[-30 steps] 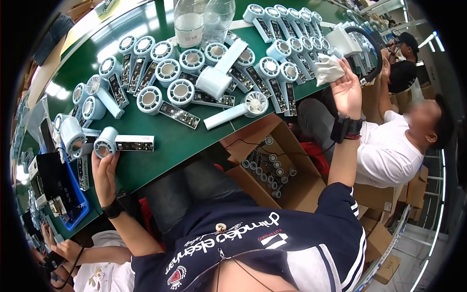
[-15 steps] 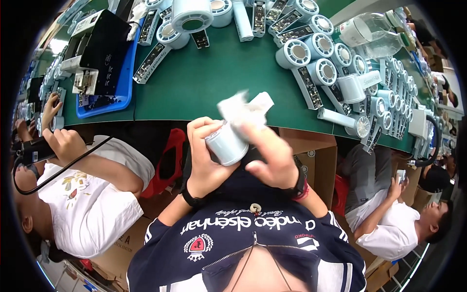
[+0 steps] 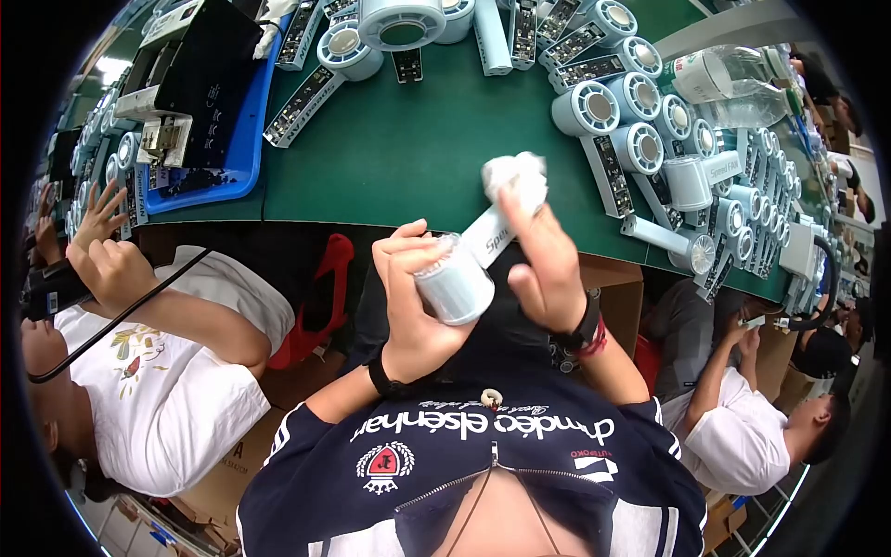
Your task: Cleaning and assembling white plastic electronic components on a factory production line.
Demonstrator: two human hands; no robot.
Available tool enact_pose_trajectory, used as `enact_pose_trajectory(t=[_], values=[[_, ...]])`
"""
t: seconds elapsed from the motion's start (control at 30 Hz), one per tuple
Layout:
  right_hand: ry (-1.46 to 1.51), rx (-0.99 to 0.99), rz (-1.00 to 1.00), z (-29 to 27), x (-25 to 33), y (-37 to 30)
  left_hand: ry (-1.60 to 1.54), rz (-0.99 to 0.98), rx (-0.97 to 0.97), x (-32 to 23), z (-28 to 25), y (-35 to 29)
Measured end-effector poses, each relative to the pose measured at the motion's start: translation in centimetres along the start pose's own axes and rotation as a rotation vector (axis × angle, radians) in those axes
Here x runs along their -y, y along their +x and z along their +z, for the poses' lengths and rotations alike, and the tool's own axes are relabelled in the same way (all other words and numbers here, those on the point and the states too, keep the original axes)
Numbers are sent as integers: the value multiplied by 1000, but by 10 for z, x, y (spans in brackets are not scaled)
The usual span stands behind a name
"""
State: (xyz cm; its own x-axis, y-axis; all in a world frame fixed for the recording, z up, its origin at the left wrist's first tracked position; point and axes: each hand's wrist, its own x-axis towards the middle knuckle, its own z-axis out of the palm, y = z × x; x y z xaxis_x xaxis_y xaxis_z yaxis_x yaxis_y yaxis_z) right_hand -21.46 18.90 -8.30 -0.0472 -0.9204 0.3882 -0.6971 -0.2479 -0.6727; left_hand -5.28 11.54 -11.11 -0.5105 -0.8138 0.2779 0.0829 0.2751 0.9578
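A light-blue handheld fan (image 3: 458, 288), with a round barrel and a straight handle, is held above my lap in front of the table edge. My left hand (image 3: 408, 302) is wrapped round its barrel from the left. The handle points up and to the right, with dark lettering along it. My right hand (image 3: 549, 269) presses a crumpled white wiping cloth (image 3: 517, 181) over the handle's far end, hiding that end. I cannot tell whether the cloth is fabric or paper.
Several similar fans (image 3: 594, 109) with open handles showing circuit boards lie across the green table (image 3: 399, 148). Clear plastic bottles (image 3: 742, 93) lie at the right. A blue tray (image 3: 249, 176) holds a black machine (image 3: 200, 102) at the left. People sit on both sides.
My right hand has slid the cloth up and to the right towards the handle's end, uncovering most of the handle. My left hand and the barrel have shifted slightly right.
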Motion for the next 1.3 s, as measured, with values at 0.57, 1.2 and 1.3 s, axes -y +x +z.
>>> enact_pose_trajectory(t=[0.57, 1.2, 1.3], values=[[51, -140, -7, -1, 12, -10, 314, 292, 165, -21, 1, 25], [4, 206, -79, -50, -41, -20, 842, 1426, 827, -23, 2, 29], [-28, 224, -117, -49, -37, -21, 751, 1311, 750, -24, 5, 28]])
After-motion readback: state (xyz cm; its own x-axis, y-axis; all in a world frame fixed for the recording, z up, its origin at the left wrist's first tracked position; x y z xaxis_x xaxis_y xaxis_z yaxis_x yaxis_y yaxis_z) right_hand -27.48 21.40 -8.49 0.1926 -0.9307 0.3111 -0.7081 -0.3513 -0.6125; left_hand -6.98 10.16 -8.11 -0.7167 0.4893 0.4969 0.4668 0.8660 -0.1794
